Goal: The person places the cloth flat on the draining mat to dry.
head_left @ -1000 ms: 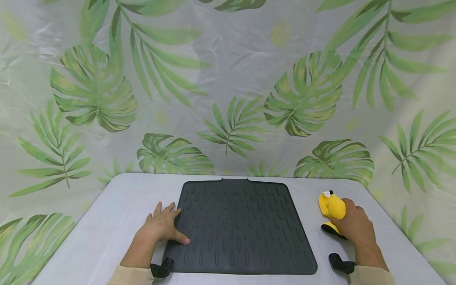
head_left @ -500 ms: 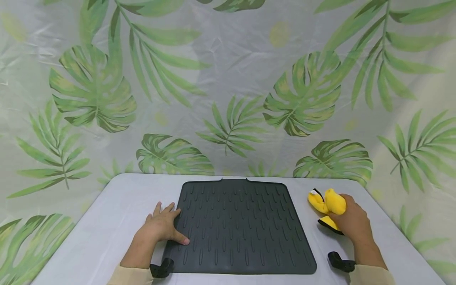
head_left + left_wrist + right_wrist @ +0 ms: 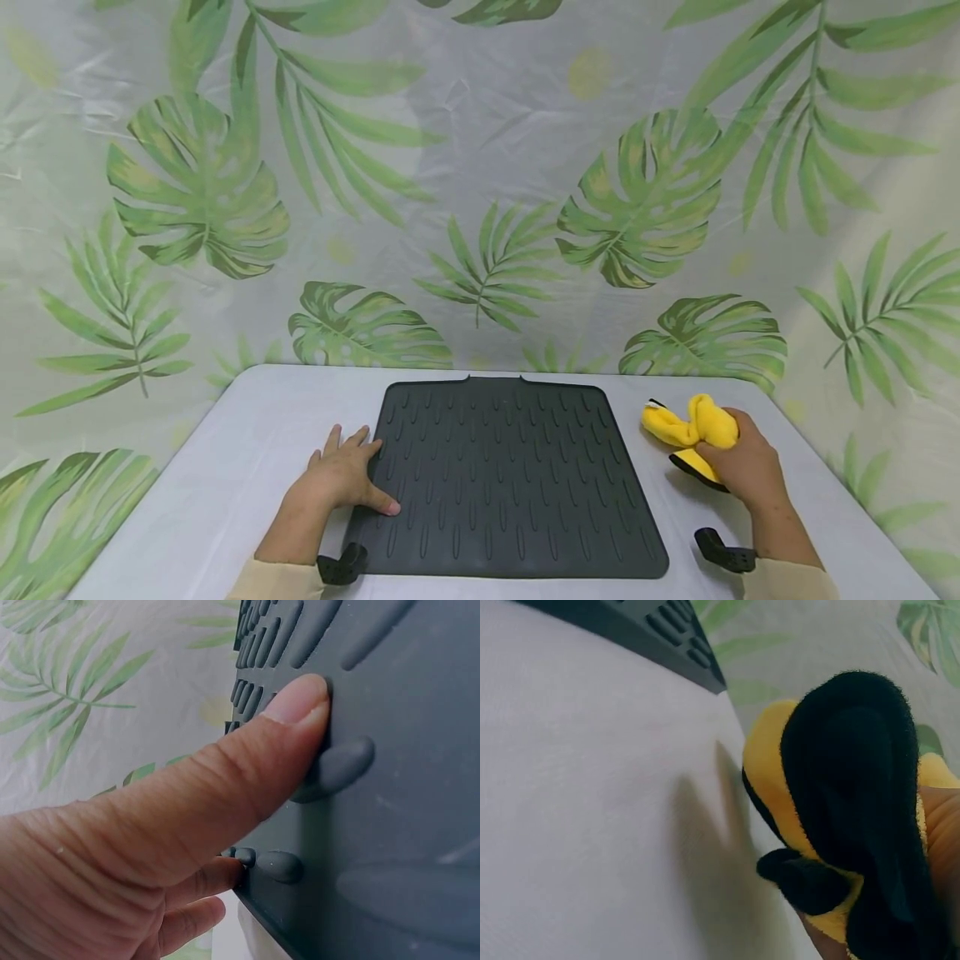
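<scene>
A dark grey ribbed rubber mat lies flat on the white table. My left hand is spread at its left edge, the thumb resting on the mat's top among raised ridges; in the left wrist view the thumb lies across the surface and other fingers show at the edge. To the mat's right, my right hand grips a bunched yellow and black fuzzy cloth. Seen from the right wrist, the cloth's black side faces the camera with yellow folds beside it, and hides most of the fingers.
The white table extends on both sides of the mat, with a rounded far edge. Behind it hangs a leaf-patterned curtain. Black wrist mounts sit at both cuffs.
The cloth in my right hand has turned, its free end swinging left toward the mat and opening out. The right hand has shifted only slightly; the left hand and mat stay put.
</scene>
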Demonstrator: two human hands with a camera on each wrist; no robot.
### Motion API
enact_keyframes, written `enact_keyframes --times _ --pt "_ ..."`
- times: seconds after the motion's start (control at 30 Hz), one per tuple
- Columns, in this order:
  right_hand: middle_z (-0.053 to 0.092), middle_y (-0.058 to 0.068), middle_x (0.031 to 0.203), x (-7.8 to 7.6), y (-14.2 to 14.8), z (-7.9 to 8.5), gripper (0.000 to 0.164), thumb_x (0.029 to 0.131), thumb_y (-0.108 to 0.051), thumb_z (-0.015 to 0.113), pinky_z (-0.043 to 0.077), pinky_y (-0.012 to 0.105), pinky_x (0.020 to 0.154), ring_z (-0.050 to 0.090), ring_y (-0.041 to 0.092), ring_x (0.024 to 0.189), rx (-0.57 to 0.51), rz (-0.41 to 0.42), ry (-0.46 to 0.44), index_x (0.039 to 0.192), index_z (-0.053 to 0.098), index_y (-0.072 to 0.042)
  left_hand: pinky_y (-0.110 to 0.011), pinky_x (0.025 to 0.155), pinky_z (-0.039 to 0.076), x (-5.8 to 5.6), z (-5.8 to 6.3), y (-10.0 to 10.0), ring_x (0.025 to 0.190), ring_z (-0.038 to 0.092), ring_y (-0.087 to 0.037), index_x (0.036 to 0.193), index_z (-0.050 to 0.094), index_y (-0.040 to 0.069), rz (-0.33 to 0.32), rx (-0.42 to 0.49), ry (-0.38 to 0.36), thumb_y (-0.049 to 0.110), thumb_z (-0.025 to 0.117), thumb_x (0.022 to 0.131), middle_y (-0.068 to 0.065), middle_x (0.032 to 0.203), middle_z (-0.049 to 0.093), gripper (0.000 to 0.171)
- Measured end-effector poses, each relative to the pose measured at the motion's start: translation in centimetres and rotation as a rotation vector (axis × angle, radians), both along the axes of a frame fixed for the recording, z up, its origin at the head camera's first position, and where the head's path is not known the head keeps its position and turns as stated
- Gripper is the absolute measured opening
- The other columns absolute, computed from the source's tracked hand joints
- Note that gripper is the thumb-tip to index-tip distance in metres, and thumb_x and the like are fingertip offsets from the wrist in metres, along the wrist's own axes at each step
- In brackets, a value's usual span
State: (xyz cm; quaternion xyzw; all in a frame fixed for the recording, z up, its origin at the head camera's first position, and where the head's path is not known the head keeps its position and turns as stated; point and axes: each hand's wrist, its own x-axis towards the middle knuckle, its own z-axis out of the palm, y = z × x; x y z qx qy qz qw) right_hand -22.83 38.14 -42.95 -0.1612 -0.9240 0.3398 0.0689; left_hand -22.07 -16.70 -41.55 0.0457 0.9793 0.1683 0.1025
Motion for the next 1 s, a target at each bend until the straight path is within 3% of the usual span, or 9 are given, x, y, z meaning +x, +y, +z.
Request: enact_keyframes --times 0.33,0.6,1.0 --pt "0.048 0.033 0.142 0.3 -0.6 1.3 0.082 0.093 -0.027 0.069 0.051 0.050 0.082 0.051 0.046 0.115 -0.043 -0.071 0.093 0.159 0.025 -0.005 -0.080 0.115 0.019 0.0 0.0 0.1 0.152 0.010 -0.060 0.146 0.053 0.000 0.005 0.002 -0.003 0.052 0.097 0.055 -0.027 0.163 0.033 0.113" --pt "0.049 0.029 0.139 0.7 -2.0 2.8 0.083 0.094 -0.028 0.070 0.046 0.035 0.069 0.051 0.041 0.108 -0.087 -0.047 0.181 0.160 0.025 -0.009 -0.080 0.115 0.019 0.1 0.0 0.0 0.151 0.010 -0.061 0.146 0.053 0.001 0.007 0.002 -0.007 0.052 0.097 0.055 -0.027 0.163 0.033 0.114" --pt "0.050 0.024 0.139 1.5 -4.6 5.3 0.080 0.092 -0.026 0.071 0.042 0.039 0.073 0.048 0.032 0.105 -0.129 -0.090 0.290 0.160 0.029 -0.016 -0.079 0.116 0.019 0.0 -0.1 -0.1 0.150 0.012 -0.063 0.147 0.053 0.002 0.012 0.010 -0.015 0.052 0.097 0.056 -0.025 0.164 0.032 0.112"
